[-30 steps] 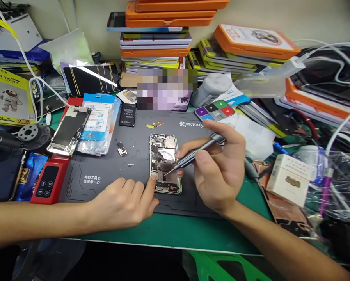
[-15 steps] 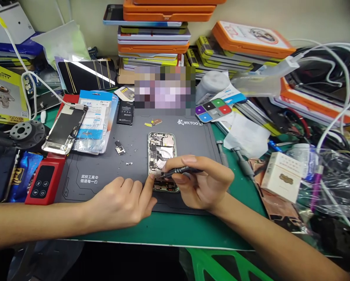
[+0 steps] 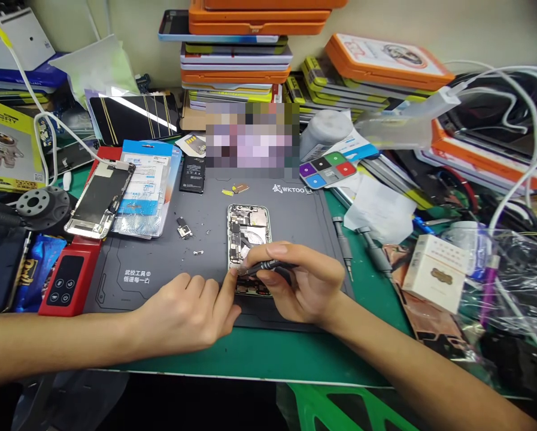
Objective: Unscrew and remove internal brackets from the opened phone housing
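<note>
An opened phone (image 3: 255,216) lies on the grey work mat (image 3: 160,257), its inner parts bare and its lower end partly covered by the hands. My left hand (image 3: 191,308) is closed at the phone's lower left side, the index fingertip pressing on its edge and the other fingers curled. Black tweezers (image 3: 268,264) are pinched between thumb and fingers of my right hand (image 3: 306,278). Their tip reaches into the lower part of the phone, close to my left fingertip. What the tip touches is too small to make out.
Left of the phone lie small metal parts (image 3: 184,228) and a bracket (image 3: 199,252). A black battery (image 3: 192,175) and a removed screen (image 3: 100,200) lie farther back. Screwdrivers (image 3: 341,239) rest at the mat's right edge. Stacked orange boxes (image 3: 259,22) stand behind.
My right hand has shifted a little to the left with the tweezers, bringing the tip nearer my left index finger. My left hand stays in place.
</note>
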Demonstrator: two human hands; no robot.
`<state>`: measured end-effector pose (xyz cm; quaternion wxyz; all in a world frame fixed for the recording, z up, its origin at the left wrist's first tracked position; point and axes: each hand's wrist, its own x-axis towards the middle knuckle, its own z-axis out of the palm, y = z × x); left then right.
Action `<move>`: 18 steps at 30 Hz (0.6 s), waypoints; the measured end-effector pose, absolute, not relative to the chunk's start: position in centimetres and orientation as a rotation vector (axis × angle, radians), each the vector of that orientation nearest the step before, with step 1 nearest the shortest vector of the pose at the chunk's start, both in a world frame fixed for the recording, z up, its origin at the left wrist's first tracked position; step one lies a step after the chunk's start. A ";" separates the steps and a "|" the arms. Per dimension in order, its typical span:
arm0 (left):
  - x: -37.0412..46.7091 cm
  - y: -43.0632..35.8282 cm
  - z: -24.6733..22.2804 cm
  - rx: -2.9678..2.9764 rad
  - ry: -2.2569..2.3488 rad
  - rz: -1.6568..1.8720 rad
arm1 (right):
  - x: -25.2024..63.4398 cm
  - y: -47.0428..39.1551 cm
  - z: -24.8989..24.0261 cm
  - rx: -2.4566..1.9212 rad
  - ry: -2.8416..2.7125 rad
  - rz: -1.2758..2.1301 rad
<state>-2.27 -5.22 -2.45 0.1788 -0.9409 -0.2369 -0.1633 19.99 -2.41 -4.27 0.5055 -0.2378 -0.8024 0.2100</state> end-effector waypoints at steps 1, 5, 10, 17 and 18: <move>-2.3 -5.2 -2.5 -2.660 -0.671 -0.463 | 20.0 -2.4 -4.3 -0.572 -1.942 0.502; -2.3 -5.3 -2.5 -2.663 -0.670 -0.454 | 20.0 -2.2 -4.2 -0.573 -1.968 0.480; -2.3 -5.3 -2.6 -2.665 -0.684 -0.470 | 20.3 -1.9 -3.3 -0.498 -2.065 0.366; -2.4 -5.4 -2.8 -2.676 -0.679 -0.490 | 20.7 -2.0 -2.8 -0.480 -2.081 0.175; -2.4 -5.3 -2.8 -2.676 -0.678 -0.489 | 20.7 -2.0 -2.8 -0.478 -2.091 0.165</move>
